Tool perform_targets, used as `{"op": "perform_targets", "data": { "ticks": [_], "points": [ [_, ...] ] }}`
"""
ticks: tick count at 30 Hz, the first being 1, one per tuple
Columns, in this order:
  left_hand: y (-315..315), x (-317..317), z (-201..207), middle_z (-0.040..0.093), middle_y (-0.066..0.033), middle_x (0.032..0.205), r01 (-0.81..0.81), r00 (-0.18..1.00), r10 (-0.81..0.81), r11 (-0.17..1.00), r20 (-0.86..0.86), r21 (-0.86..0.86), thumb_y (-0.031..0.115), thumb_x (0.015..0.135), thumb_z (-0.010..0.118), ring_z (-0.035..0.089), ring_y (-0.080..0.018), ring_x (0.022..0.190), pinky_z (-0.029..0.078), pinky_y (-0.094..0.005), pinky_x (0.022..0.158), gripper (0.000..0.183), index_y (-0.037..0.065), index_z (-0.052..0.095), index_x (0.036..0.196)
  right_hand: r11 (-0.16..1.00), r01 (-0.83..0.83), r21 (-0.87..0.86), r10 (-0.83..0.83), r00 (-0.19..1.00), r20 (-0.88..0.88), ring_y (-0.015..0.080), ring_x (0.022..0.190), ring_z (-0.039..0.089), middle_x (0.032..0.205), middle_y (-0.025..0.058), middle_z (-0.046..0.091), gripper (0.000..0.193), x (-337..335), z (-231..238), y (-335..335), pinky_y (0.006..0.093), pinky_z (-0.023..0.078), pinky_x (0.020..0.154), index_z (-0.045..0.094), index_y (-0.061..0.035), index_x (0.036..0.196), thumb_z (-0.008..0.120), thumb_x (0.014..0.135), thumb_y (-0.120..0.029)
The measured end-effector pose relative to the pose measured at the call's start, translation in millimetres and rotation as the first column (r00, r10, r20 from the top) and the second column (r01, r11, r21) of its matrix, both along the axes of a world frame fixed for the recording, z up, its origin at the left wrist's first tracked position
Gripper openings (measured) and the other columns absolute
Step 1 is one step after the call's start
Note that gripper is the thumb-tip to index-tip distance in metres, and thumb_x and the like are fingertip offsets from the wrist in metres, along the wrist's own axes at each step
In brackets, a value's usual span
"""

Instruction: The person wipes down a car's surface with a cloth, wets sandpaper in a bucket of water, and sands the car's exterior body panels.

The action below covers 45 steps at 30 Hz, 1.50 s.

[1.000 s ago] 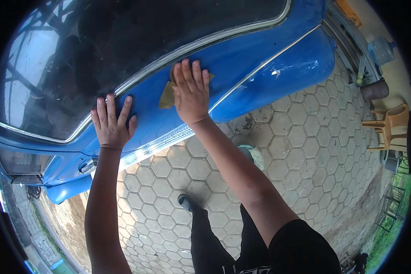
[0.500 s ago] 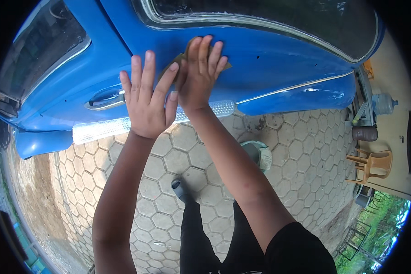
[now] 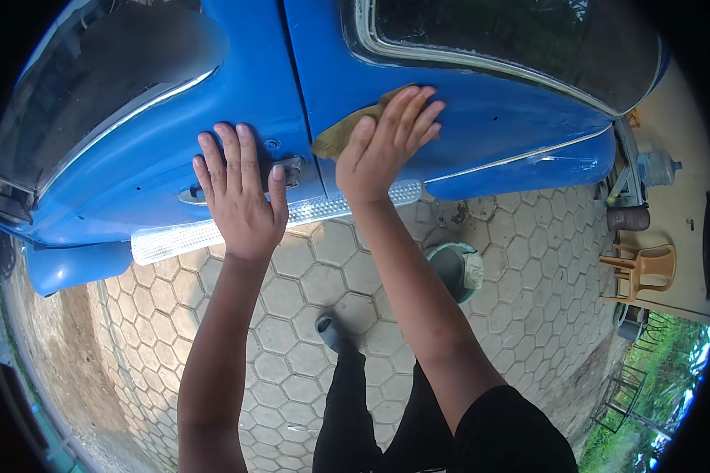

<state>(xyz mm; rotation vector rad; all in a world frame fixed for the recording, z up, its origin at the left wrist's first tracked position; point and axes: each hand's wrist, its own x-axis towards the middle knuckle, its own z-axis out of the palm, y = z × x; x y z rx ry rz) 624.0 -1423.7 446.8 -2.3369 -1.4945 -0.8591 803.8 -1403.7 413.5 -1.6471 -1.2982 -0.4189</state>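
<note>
The side of a blue car (image 3: 465, 118) with a door gap stands in front of me. My right hand (image 3: 383, 154) lies with its fingers extended on an olive-brown sheet (image 3: 339, 135), holding it against the panel just right of the gap. Whether it is cloth or abrasive paper I cannot tell. To the left of the gap, my left hand (image 3: 243, 201) is spread with nothing in it, its fingers at the door. It partly covers a metal door handle (image 3: 293, 170), beside a small round lock (image 3: 271, 144).
A shiny textured running board (image 3: 177, 240) runs along the car's lower edge. Below my right forearm, a green bucket (image 3: 445, 266) with a pale cloth-like piece (image 3: 472, 270) stands on hexagonal paving (image 3: 292, 292). A tan plastic chair (image 3: 647, 268) and a clear water jug (image 3: 659, 168) are at the right.
The view has shifted, with the door gap now farther right. My hands have separated. The right hand and its sheet have moved right and lower in the picture; the left hand is lower too.
</note>
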Motion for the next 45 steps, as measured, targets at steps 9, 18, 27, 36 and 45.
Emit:
{"op": "perform_targets", "data": {
  "ticks": [9, 18, 27, 36, 45],
  "points": [
    [9, -5, -12, 0.027, -0.0281, 0.162, -0.053, 0.999, 0.054, 0.992, -0.006, 0.116, 0.037, 0.105, 0.035, 0.015, -0.0481, 0.153, 0.01, -0.0577, 0.123, 0.066, -0.005, 0.032, 0.155, 0.955, 0.229, 0.189, -0.113, 0.868, -0.483, 0.0401, 0.156, -0.003, 0.171, 0.0119, 0.001, 0.063, 14, -56, 6, 0.0594, -0.003, 0.124, 0.006, -0.0121, 0.164, 0.02, 0.11, -0.04],
    [10, 2, -3, 0.015, -0.0282, 0.166, -0.012, 0.999, 0.018, 0.99, -0.041, 0.142, 0.04, 0.108, 0.031, 0.009, -0.0481, 0.154, 0.009, -0.0591, 0.122, 0.068, -0.002, 0.02, 0.16, 0.983, 0.137, 0.122, -0.12, 0.983, -0.136, 0.0367, 0.157, 0.003, 0.171, 0.0142, 0.003, 0.063, 19, -160, -11, 0.0533, 0.002, 0.127, 0.008, -0.012, 0.164, 0.025, 0.111, -0.042],
    [-88, 56, -63, 0.005, -0.0307, 0.166, 0.244, 0.956, -0.205, 0.953, 0.211, -0.178, 0.026, 0.107, 0.043, 0.003, -0.0489, 0.154, 0.012, -0.0619, 0.122, 0.062, -0.001, 0.02, 0.159, 0.862, 0.472, 0.187, 0.409, -0.426, -0.807, 0.0313, 0.155, 0.013, 0.169, 0.0121, 0.01, 0.075, 157, -177, 17, 0.0468, 0.023, 0.126, 0.01, -0.0154, 0.164, 0.018, 0.106, -0.062],
    [-166, 106, -129, 0.027, -0.0269, 0.162, 0.301, 0.86, 0.079, 0.72, 0.505, -0.626, 0.021, 0.109, 0.039, 0.025, -0.0421, 0.152, 0.026, -0.0519, 0.121, 0.05, -0.004, 0.035, 0.151, 0.985, 0.174, -0.011, 0.137, -0.81, -0.57, 0.0196, 0.133, 0.052, 0.15, 0.0046, 0.049, 0.06, 89, -169, 6, 0.0393, 0.044, 0.114, 0.047, -0.0155, 0.146, 0.013, 0.11, -0.05],
    [-212, 145, -242, 0.039, -0.0238, 0.156, 0.104, 0.839, 0.485, 0.304, 0.248, -0.947, 0.031, 0.109, 0.047, 0.04, -0.0341, 0.145, 0.032, -0.0441, 0.119, 0.047, 0.002, 0.047, 0.146, 0.969, -0.229, -0.096, -0.214, -0.577, -0.788, 0.0155, 0.099, 0.061, 0.112, 0.003, 0.059, 0.054, 151, -290, -182, 0.0338, 0.048, 0.092, 0.05, -0.0147, 0.139, 0.033, 0.108, -0.056]
  ]
}}
